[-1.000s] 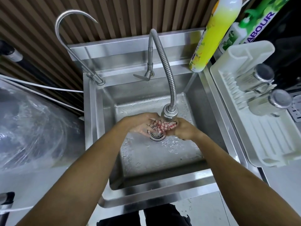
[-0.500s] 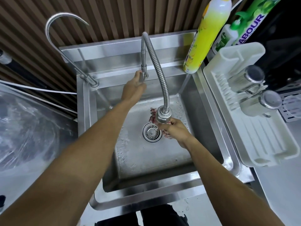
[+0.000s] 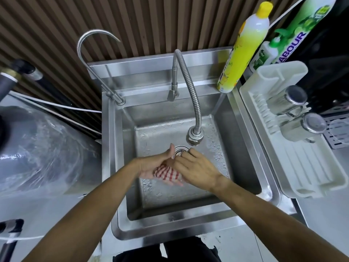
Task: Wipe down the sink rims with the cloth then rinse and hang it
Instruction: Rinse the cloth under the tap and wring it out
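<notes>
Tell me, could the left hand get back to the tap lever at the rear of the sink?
Probably yes: nothing lies between the left hand and the lever, but it would have to leave the cloth to the right hand.

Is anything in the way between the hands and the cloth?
No. The cloth already sits between both hands: it lies on the left hand, and the right hand presses on it, above the sink.
</notes>
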### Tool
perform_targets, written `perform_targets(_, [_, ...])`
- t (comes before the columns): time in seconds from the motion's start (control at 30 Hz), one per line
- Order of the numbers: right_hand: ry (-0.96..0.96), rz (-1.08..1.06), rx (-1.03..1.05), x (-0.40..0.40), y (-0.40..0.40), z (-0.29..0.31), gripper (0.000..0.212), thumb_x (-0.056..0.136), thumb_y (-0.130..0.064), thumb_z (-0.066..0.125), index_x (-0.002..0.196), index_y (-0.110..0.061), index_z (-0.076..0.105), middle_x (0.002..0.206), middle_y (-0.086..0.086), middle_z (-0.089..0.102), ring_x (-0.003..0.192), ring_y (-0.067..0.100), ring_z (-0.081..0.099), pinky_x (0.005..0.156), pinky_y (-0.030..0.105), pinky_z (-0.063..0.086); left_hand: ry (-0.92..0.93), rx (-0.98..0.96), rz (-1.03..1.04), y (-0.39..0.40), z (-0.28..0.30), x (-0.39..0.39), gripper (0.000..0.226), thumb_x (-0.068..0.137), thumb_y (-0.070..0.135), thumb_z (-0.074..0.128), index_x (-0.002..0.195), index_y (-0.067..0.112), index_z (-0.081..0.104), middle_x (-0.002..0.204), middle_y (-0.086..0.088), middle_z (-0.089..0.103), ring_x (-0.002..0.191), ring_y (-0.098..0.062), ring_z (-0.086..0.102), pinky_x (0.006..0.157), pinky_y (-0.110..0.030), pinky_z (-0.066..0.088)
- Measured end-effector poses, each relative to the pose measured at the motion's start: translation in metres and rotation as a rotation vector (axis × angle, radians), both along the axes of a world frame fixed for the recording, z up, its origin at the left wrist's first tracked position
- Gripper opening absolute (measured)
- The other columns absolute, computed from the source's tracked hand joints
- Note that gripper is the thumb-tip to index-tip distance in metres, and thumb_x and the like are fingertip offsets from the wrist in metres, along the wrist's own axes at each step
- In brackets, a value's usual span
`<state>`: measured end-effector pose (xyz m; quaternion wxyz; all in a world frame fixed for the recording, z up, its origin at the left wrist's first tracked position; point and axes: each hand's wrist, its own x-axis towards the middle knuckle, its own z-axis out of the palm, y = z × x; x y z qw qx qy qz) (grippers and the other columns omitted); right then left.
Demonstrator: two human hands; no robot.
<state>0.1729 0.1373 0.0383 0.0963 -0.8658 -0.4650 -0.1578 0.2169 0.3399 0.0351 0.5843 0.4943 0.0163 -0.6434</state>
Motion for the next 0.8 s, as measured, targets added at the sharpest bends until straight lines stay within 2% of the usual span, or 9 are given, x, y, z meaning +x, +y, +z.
perform_targets(0.1, [-0.239,0.126,-0.065,0.005,-0.004,0.008,0.021,0.093,-0.004,0.057,0.112,-0.013,0.058,0.084,-0.001,0.062,0.075,0.020,0.057,0.075,0.034,0.048,0.203,-0.164,-0.068,0.009,0.004,0.001,0.122,0.064,0.098,0.032,0.136,0.004,0.060,0.143,-0.028,0.055,0.118,-0.040,0.065,0.088,-0.042,0.060])
perform_targets(0.23, [-0.338,0.224,-0.036,0.021,-0.002,0.022,0.017,0.094,-0.003,0.061,0.107,-0.014,0.057,0.084,0.000,0.061,0.076,0.020,0.057,0.079,0.035,0.052,0.222,-0.225,-0.215,0.010,0.011,0.001,0.133,0.048,0.102,0.040,0.135,0.004,0.060,0.107,-0.010,0.073,0.069,-0.013,0.071,0.051,-0.020,0.051])
perform_targets(0.3, [-0.281,0.130,-0.017,0.030,0.001,0.025,0.015,0.093,0.000,0.061,0.100,-0.012,0.056,0.079,0.003,0.061,0.068,0.022,0.056,0.069,0.035,0.049,0.173,-0.240,-0.287,0.002,0.025,-0.003,0.105,0.050,0.091,0.063,0.116,0.009,0.065,0.070,0.006,0.061,0.049,-0.001,0.053,0.044,-0.015,0.040])
perform_targets(0.37, [-0.181,-0.015,-0.040,0.032,0.003,0.028,0.015,0.083,0.004,0.065,0.088,-0.010,0.061,0.071,0.006,0.063,0.060,0.025,0.059,0.058,0.037,0.046,-0.026,-0.072,-0.370,-0.005,0.034,0.001,0.052,0.068,0.064,0.083,0.078,0.019,0.059,0.054,0.006,0.045,0.042,-0.005,0.040,0.043,-0.018,0.034])
perform_targets(0.5, [0.594,-0.503,-0.396,0.016,0.033,0.030,0.016,0.086,-0.018,0.058,0.101,-0.012,0.064,0.090,0.012,0.072,0.076,0.034,0.071,0.060,0.033,0.041,-1.108,0.667,-0.737,-0.014,0.046,0.011,0.028,0.080,0.033,0.072,0.066,0.018,0.053,0.063,-0.002,0.054,0.061,-0.024,0.056,0.054,-0.028,0.039])
perform_targets(0.57, [1.201,-0.660,-0.229,0.027,0.036,0.030,0.007,0.082,-0.022,0.063,0.082,-0.016,0.065,0.076,0.007,0.066,0.058,0.025,0.061,0.054,0.026,0.040,-1.456,0.789,-0.673,-0.017,0.047,0.007,0.016,0.082,0.028,0.064,0.073,0.021,0.052,0.066,0.000,0.054,0.073,-0.030,0.064,0.058,-0.029,0.037])
perform_targets(0.67, [2.168,-0.502,0.168,0.044,0.017,0.027,0.039,0.084,-0.018,0.066,0.052,-0.024,0.045,0.046,-0.006,0.037,0.033,0.009,0.028,0.038,0.019,0.022,-1.911,0.701,-0.499,-0.007,0.039,-0.002,0.011,0.083,0.021,0.070,0.089,0.021,0.061,0.068,-0.002,0.064,0.062,-0.032,0.064,0.052,-0.031,0.035])
perform_targets(0.73, [2.382,-0.380,0.345,0.040,0.009,0.025,0.042,0.090,-0.018,0.062,0.052,-0.027,0.045,0.044,-0.011,0.036,0.032,0.003,0.026,0.036,0.019,0.018,-2.190,0.578,-0.383,0.003,0.027,-0.005,0.029,0.075,0.016,0.077,0.100,0.018,0.063,0.058,-0.001,0.060,0.047,-0.030,0.059,0.042,-0.028,0.033])
perform_targets(0.8, [2.326,-0.422,0.416,0.029,0.009,0.021,0.035,0.092,-0.018,0.068,0.060,-0.025,0.055,0.050,-0.009,0.042,0.037,0.003,0.032,0.039,0.018,0.023,-2.226,0.533,-0.430,0.010,0.020,-0.005,0.035,0.076,0.022,0.075,0.107,0.023,0.059,0.059,-0.001,0.059,0.049,-0.029,0.060,0.042,-0.029,0.036])
